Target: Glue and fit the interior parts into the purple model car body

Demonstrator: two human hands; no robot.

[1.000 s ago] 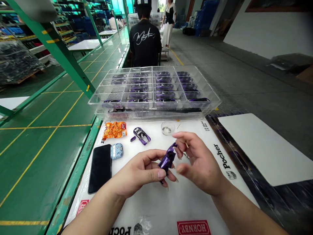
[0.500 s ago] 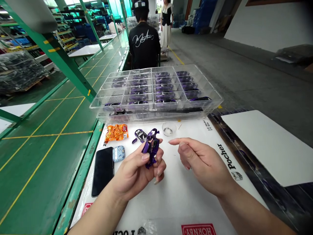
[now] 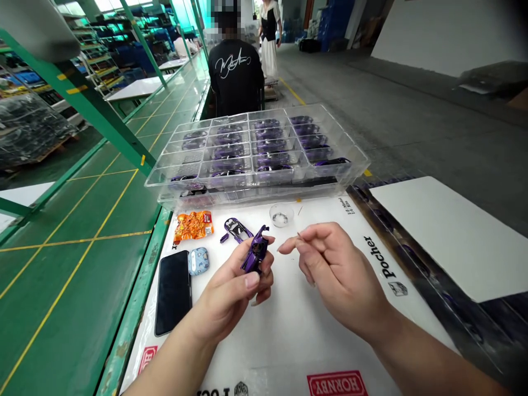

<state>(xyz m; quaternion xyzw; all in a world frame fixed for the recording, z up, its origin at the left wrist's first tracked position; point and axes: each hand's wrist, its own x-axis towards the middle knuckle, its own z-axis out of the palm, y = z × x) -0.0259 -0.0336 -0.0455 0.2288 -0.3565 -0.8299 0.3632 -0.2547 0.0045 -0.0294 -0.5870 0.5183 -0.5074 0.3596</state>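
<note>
I see my left hand (image 3: 233, 291) pinching a purple toy car body (image 3: 256, 254) between thumb and fingers, held up above the bench (image 3: 289, 330). My right hand (image 3: 334, 269) is just beside it, not touching. Its thumb and finger are closed on a thin pin (image 3: 297, 235), too small to see well. The white mat (image 3: 313, 335) says "Pocher" and "HORNBY". Behind sit 1 more car body (image 3: 236, 228), a small clear cup (image 3: 281, 214), a phone (image 3: 173, 292), and a clear tray (image 3: 256, 148).
</note>
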